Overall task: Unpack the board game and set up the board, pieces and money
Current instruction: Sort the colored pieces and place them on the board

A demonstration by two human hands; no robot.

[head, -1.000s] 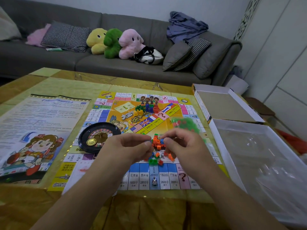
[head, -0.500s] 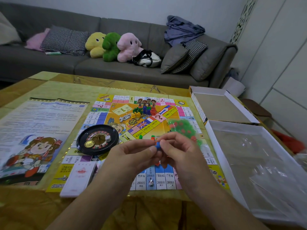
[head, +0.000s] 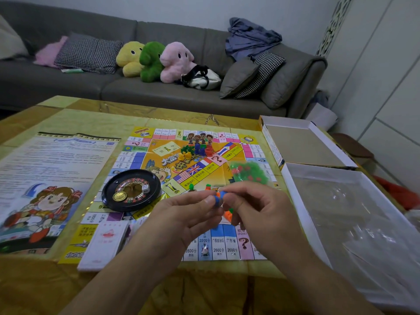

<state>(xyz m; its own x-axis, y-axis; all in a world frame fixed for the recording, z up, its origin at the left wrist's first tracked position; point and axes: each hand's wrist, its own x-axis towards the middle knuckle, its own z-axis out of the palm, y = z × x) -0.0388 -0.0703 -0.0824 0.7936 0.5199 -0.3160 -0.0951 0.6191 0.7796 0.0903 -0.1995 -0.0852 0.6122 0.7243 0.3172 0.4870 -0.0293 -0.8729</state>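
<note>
**Both hands pinch a small blue piece above the board**

Head view: the left hand (head: 181, 220) and right hand (head: 259, 214) meet over the near half of the board (head: 145, 160), fingertips together. Between them they pinch a small blue piece (head: 217, 200), held just clear of the board; the other fingers are curled. Under and behind the fingers lie loose orange pieces (head: 228, 215) and a few green ones, partly hidden by the hands.

The board lies flat and unfolded on the table (head: 95, 110). Near its centre, by the far edge, stand clusters of tokens (head: 197, 151) in green, yellow, blue and red. A clear bag (head: 248, 172) of green and red pieces rests on the board's right side, just beyond the right hand. A black roulette wheel (head: 131, 189) sits on the board's left part, with a gold coin and a white die inside it. A deck of cards (head: 103, 244) lies at the near left corner, overlapping the board's edge.

Left of the board a rule sheet (head: 52, 169) is spread flat. To the right, touching the board's edge, stand the box lid (head: 302, 146) and, nearer, the box tray (head: 354, 223) with a clear plastic insert. A grey sofa (head: 68, 87) with plush toys (head: 152, 61) runs behind the table.
</note>
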